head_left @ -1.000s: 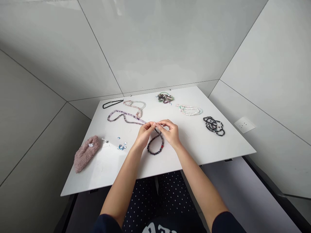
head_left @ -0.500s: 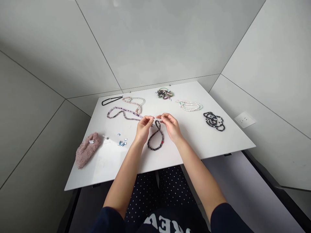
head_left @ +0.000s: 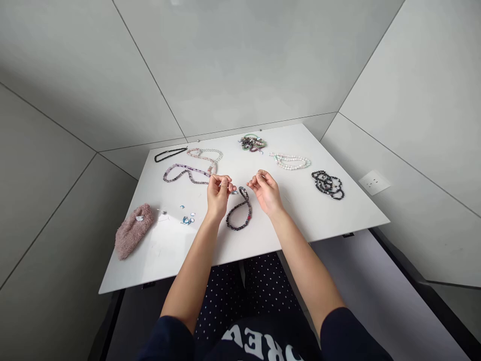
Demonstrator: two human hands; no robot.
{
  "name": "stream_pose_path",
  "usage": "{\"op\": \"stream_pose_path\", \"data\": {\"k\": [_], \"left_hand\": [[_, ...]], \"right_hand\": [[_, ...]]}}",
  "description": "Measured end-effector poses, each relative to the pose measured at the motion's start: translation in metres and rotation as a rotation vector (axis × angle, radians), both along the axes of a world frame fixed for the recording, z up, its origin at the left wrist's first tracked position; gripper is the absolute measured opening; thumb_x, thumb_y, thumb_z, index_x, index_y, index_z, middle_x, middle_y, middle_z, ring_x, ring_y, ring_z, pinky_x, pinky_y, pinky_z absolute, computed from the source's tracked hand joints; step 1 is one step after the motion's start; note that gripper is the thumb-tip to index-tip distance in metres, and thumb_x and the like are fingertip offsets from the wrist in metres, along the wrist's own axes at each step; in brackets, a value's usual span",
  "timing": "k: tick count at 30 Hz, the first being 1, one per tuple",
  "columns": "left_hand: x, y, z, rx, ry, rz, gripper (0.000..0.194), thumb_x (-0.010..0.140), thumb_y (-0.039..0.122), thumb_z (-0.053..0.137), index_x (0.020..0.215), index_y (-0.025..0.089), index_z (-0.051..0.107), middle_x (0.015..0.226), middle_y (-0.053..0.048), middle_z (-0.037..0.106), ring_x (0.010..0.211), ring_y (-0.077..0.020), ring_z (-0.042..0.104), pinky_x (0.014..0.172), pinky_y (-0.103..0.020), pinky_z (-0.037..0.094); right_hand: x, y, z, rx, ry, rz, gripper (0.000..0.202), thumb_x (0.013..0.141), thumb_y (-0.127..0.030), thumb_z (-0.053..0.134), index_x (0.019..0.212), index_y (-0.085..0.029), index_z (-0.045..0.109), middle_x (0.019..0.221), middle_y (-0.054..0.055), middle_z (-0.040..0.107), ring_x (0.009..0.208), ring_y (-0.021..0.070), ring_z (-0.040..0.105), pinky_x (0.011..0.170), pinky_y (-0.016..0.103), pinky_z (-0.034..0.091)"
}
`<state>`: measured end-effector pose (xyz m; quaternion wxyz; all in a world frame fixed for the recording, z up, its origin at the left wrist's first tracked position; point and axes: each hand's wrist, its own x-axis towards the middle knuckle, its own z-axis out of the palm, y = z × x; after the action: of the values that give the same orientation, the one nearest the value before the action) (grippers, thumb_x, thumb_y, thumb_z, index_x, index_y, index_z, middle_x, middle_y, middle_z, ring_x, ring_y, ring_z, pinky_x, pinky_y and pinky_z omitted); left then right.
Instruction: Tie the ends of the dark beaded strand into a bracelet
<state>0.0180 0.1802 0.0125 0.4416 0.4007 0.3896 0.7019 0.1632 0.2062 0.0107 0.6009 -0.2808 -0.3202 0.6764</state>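
Observation:
A dark beaded strand (head_left: 227, 221) with one red bead lies in a crossed loop on the white table (head_left: 296, 215), between and just below my hands. My left hand (head_left: 219, 194) is raised to the left of its top end, thumb and fingertips pinched together; what they hold is too small to make out. On the other side, my right hand (head_left: 265, 190) also has thumb and fingertips drawn together, around something I cannot make out. A purple and grey strand (head_left: 184, 169) runs along the table toward my left hand.
A fuzzy pink pouch (head_left: 132, 233) lies at the left, with blue and white scraps (head_left: 187, 219) nearby. Along the back are a black strand (head_left: 170, 153), a pink and clear one (head_left: 210, 152), a mixed pile (head_left: 252, 143) and a pale strand (head_left: 291, 163). Black strands (head_left: 327, 184) lie at the right.
My hands have moved apart, the left one a little to the left and the right one to the right. The view has shifted slightly.

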Motion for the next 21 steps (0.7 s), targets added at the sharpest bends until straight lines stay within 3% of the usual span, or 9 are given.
{"op": "stream_pose_path", "data": {"k": [4,11,18,21], "left_hand": [[-0.001,0.002,-0.004,0.086,0.138,0.052,0.039,0.085,0.048,0.072,0.081,0.020,0.045,0.083,0.002,0.059,0.052,-0.0035,0.048,0.055,-0.024,0.050],[-0.004,0.004,-0.006,0.110,0.187,0.092,0.038,0.087,0.049,0.069,0.081,0.020,0.045,0.082,0.002,0.059,0.050,-0.0036,0.048,0.054,-0.024,0.048],[0.005,-0.001,-0.008,0.073,0.284,-0.012,0.035,0.090,0.050,0.065,0.084,0.019,0.050,0.077,0.000,0.062,0.064,-0.0090,0.061,0.068,-0.028,0.053],[0.001,0.000,-0.009,0.065,0.278,0.001,0.037,0.089,0.051,0.066,0.082,0.019,0.049,0.079,0.000,0.062,0.061,-0.0081,0.058,0.064,-0.027,0.052]], "right_hand": [[0.001,0.004,-0.006,0.057,-0.064,-0.071,0.032,0.075,-0.045,0.079,0.086,-0.024,0.058,0.065,-0.006,0.057,0.066,0.0116,0.055,0.079,0.032,0.053],[0.005,0.010,-0.013,0.067,-0.133,-0.192,0.035,0.074,-0.049,0.078,0.084,-0.023,0.057,0.065,-0.006,0.056,0.065,0.0110,0.054,0.076,0.030,0.051],[-0.004,0.002,-0.011,0.154,-0.212,-0.021,0.032,0.079,-0.049,0.074,0.089,-0.023,0.058,0.068,-0.004,0.061,0.067,0.0126,0.059,0.076,0.031,0.051],[-0.002,0.004,-0.012,0.152,-0.222,-0.081,0.032,0.079,-0.049,0.074,0.088,-0.023,0.058,0.068,-0.004,0.060,0.066,0.0121,0.058,0.075,0.030,0.051]]}}
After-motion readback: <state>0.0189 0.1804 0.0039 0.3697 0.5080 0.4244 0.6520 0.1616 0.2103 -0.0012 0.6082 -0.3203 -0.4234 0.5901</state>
